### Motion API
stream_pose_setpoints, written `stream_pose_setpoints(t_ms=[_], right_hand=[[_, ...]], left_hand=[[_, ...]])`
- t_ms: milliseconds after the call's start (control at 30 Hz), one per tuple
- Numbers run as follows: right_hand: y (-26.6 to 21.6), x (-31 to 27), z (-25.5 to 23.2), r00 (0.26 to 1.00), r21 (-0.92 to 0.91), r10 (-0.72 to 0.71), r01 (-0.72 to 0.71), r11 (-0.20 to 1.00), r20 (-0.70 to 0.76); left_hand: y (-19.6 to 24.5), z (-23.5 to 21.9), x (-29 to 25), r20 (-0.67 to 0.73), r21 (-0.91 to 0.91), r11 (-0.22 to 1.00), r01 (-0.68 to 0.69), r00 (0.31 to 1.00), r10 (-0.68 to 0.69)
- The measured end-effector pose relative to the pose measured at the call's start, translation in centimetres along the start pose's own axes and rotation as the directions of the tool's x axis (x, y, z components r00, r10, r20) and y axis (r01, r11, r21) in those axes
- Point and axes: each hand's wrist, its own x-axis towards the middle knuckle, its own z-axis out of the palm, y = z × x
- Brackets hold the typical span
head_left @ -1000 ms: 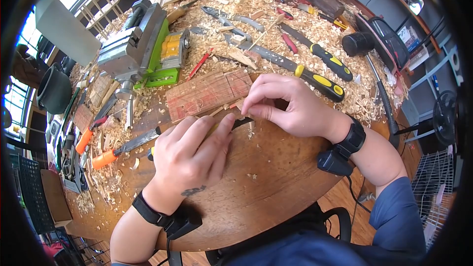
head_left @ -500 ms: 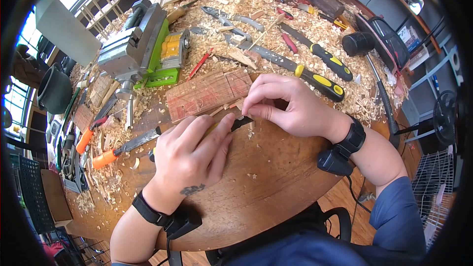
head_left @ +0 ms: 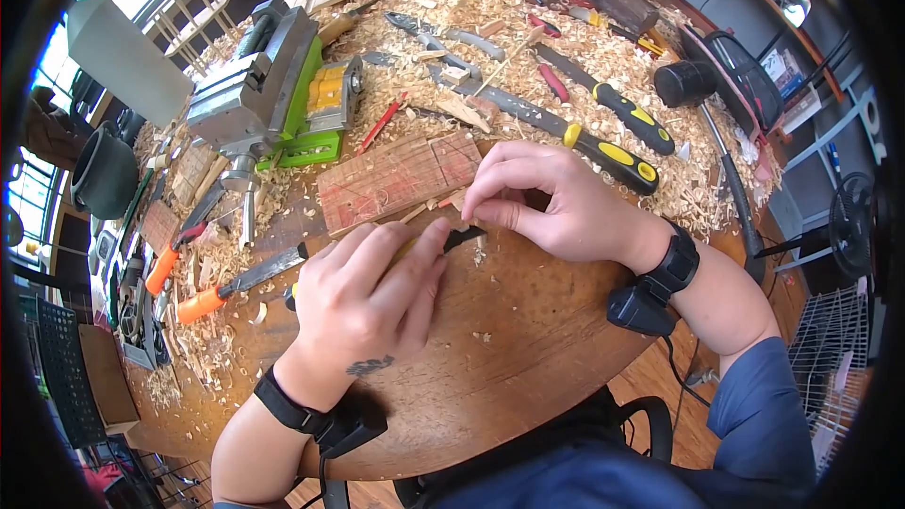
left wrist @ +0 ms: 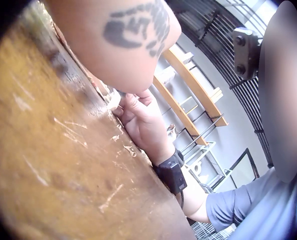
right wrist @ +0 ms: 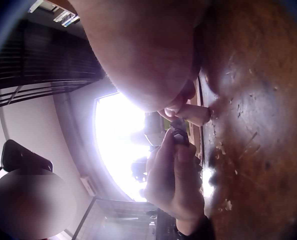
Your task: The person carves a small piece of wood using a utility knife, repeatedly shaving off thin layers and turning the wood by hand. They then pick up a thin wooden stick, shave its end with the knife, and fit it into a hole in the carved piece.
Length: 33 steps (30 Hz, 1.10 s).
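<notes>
My left hand (head_left: 363,287) grips a black-and-yellow utility knife (head_left: 462,238), its dark front end poking out past the fingertips. In the right wrist view that knife tip (right wrist: 180,136) lies against a small wood piece (right wrist: 196,115). My right hand (head_left: 556,203) pinches this piece between thumb and curled fingers, which hide most of it. Both hands meet low over the table, just in front of a flat reddish board (head_left: 396,179). From the left wrist view, the right fingertips show close beyond the left hand.
A vise (head_left: 255,85) with a green base stands at the back left. Two orange-handled chisels (head_left: 203,304) lie left of the hands. Behind are yellow-black rasps (head_left: 617,162), pliers (head_left: 424,33) and heaps of shavings (head_left: 698,188). A black mallet (head_left: 686,85) is at right.
The left hand and knife shift slightly back and forth beside the pinched wood piece. My right hand stays nearly still.
</notes>
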Motion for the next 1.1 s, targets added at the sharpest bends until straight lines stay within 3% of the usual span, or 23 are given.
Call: stream_pose_setpoints(t_ms=[133, 267, 333, 533, 733, 1100], right_hand=[[-0.1, 0.0, 0.0, 0.999, 0.003, 0.044, -0.044, 0.999, 0.022], [-0.2, 0.0, -0.1, 0.999, 0.009, 0.047, -0.048, 0.999, 0.024], [-0.2, 0.0, -0.1, 0.998, 0.017, 0.05, -0.051, 0.999, 0.032], [-0.3, 0.0, -0.1, 0.999, 0.017, 0.047, -0.048, 0.999, 0.019], [-0.2, -0.1, -0.1, 0.999, 0.014, 0.034, -0.034, 0.999, 0.019], [-0.2, 0.0, 0.0, 0.999, 0.025, 0.039, -0.04, 0.999, 0.017]], left_hand=[[-0.8, 0.7, -0.2, -0.079, 0.089, 0.995, -0.048, 0.995, 0.055], [-0.6, 0.5, -0.1, -0.076, 0.064, 0.997, -0.038, 0.996, 0.043], [0.0, -0.1, 0.0, 0.043, 0.006, 1.0, 0.018, 0.999, -0.019], [0.2, -0.4, -0.1, 0.126, 0.0, 0.999, -0.033, 0.992, 0.032], [0.0, 0.0, 0.1, -0.021, -0.01, 1.0, -0.008, 1.0, 0.007], [0.0, -0.2, 0.0, 0.049, -0.004, 1.0, 0.012, 0.999, -0.012]])
